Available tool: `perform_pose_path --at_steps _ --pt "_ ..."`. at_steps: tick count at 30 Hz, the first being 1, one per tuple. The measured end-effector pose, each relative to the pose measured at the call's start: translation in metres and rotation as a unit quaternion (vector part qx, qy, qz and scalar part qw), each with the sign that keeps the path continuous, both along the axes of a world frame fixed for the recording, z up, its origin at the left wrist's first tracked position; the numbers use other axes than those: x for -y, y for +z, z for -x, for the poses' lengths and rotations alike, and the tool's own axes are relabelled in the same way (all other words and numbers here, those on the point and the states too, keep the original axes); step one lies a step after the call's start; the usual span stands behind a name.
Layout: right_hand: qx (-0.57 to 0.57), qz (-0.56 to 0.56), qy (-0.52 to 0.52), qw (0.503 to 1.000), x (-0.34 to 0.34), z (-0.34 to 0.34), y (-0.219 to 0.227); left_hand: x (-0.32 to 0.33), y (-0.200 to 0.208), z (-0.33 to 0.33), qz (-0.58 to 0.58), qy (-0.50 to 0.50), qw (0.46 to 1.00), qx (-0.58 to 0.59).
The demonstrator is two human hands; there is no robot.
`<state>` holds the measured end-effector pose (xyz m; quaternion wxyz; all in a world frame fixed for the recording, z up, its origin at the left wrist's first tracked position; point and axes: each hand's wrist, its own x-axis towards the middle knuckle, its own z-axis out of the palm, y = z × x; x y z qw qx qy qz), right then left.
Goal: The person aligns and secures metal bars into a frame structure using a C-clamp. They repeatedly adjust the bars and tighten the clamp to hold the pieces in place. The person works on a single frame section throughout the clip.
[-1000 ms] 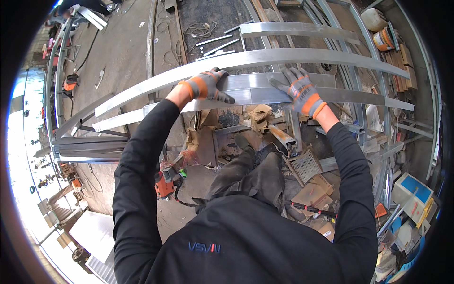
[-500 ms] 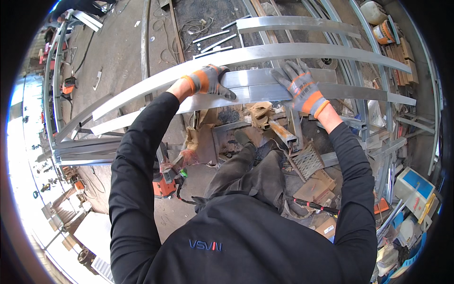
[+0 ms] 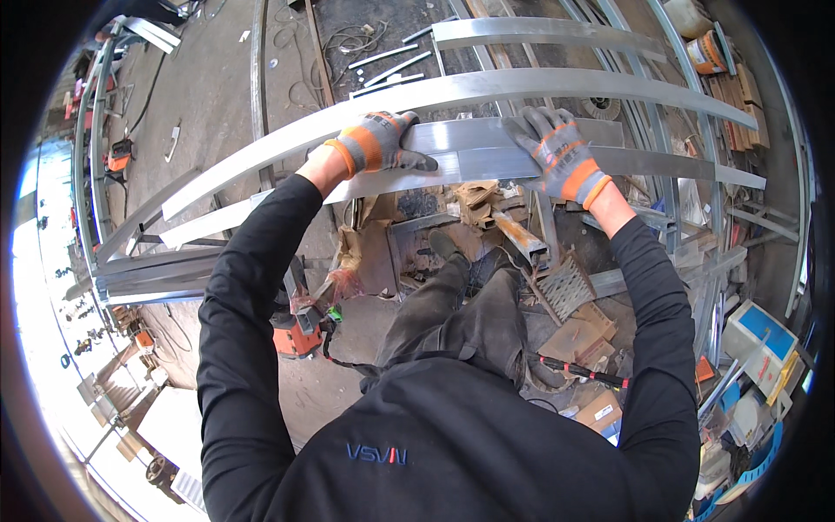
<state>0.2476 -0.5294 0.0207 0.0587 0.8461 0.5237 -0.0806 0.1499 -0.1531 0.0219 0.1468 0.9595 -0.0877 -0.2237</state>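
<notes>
Two long silvery metal bars stretch across in front of me: a far bar (image 3: 600,84) and a near bar (image 3: 644,163). Between them lies a shorter flat metal bar (image 3: 470,135). Both hands wear grey gloves with orange bands. My left hand (image 3: 376,143) is closed round the left end of the short bar, its thumb pointing right over the near bar; its fingertips are partly hidden. To the right, my right hand (image 3: 557,152) lies with outstretched fingers across the short bar and the near bar.
Another silvery bar (image 3: 548,33) lies beyond. Cardboard scraps (image 3: 477,204) and a perforated metal plate (image 3: 567,289) are by my feet. An orange tool case (image 3: 296,339) stands at lower left. Long steel lengths and a bucket (image 3: 706,54) are at far right.
The bars appear slightly higher in the picture. My left hand stays on the short bar, and my right hand has shifted slightly right, its fingers closer together.
</notes>
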Motion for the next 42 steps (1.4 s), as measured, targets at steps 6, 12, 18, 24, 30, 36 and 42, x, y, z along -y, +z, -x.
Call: perform_pose_path --at_steps 6,12,18,24,30,36,42 --pt "-0.018 -0.022 0.011 1.000 0.001 -0.004 -0.002 0.023 0.020 0.045 -0.156 -0.044 0.984 0.080" --pt "-0.033 -0.045 0.013 0.998 0.011 -0.006 -0.015 0.027 0.006 0.061 -0.122 -0.037 0.978 0.164" --pt "-0.030 -0.118 0.041 0.992 0.009 -0.011 -0.025 0.025 -0.008 0.067 -0.101 -0.024 0.981 0.161" --pt "-0.032 -0.136 0.035 0.990 0.003 -0.002 -0.011 0.042 -0.003 0.087 -0.153 0.029 0.962 0.222" --pt "-0.024 -0.130 0.050 0.990 -0.004 -0.005 -0.002 0.032 0.006 0.082 -0.143 0.016 0.968 0.206" --pt "0.008 0.054 0.010 0.998 -0.008 0.013 -0.010 0.052 -0.009 0.090 -0.185 -0.014 0.967 0.173" --pt "0.042 0.062 -0.013 0.997 -0.008 0.011 -0.018 0.050 -0.023 0.075 -0.217 -0.023 0.949 0.226"
